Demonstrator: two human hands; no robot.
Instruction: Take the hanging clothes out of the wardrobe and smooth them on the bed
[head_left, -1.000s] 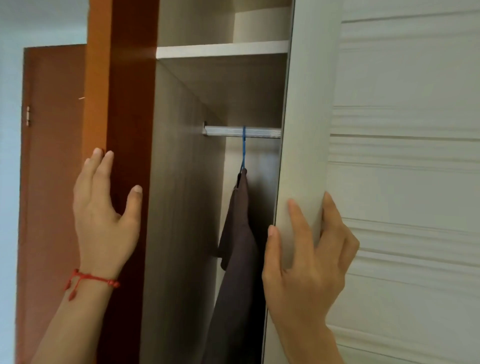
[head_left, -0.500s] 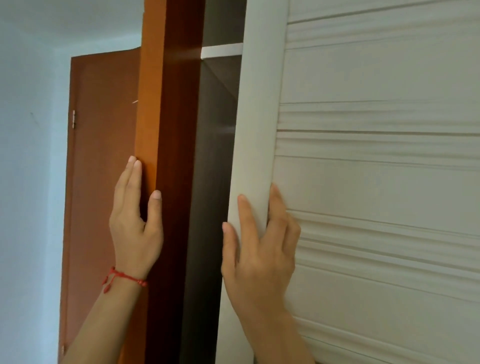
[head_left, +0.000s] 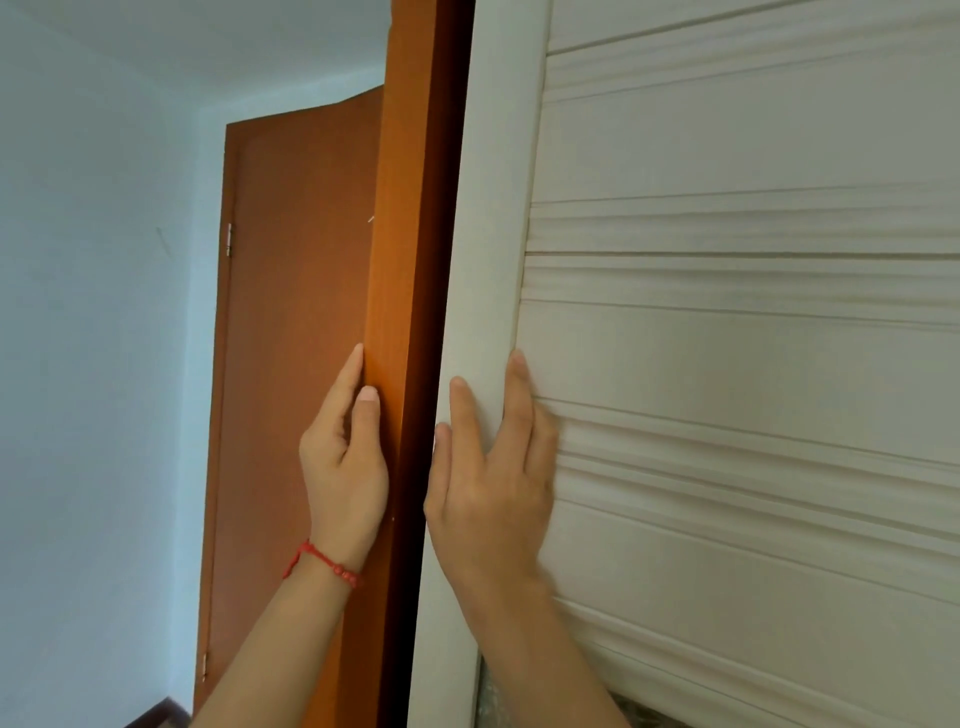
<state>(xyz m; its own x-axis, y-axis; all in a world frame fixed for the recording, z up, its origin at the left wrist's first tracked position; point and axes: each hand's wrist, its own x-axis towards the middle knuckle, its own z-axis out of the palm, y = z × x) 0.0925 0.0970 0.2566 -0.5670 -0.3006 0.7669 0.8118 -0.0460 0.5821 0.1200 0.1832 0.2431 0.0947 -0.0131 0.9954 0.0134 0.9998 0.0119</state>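
Observation:
The white sliding wardrobe door covers the opening almost fully, with only a thin dark gap beside the orange side panel. The hanging clothes are hidden behind it. My right hand lies flat on the door's left stile, its fingers straight and pointing up. My left hand, with a red string bracelet on the wrist, rests on the orange panel's edge. Its thumb is on the front face and its straight fingers are on the outer side.
A brown room door stands behind the wardrobe's left side. A pale blue wall fills the left of the view. A strip of patterned material shows at the white door's bottom.
The white door has slid left across the opening, hiding the rail, blue hanger and dark garment. My right hand moved left with it; my left hand stayed on the orange panel.

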